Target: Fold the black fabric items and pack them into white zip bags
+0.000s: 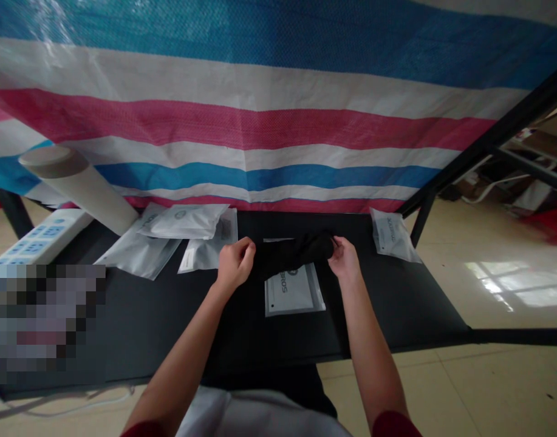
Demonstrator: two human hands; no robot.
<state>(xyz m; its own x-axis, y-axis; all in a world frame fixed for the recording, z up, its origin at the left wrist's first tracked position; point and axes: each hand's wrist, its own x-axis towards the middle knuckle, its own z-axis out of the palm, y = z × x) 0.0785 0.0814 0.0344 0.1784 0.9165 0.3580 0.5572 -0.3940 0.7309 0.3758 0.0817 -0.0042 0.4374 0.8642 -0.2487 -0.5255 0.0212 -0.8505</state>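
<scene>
The rolled black cloth (293,255) is grasped at both ends: your left hand (235,264) and right hand (344,258) clench it above a plastic bag (294,291) on the black tabletop (146,315).

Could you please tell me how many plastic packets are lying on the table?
5: three overlapping packets at the left, one partly under the black cloth, and one alone at the right. Others may be hidden beneath those.
</scene>
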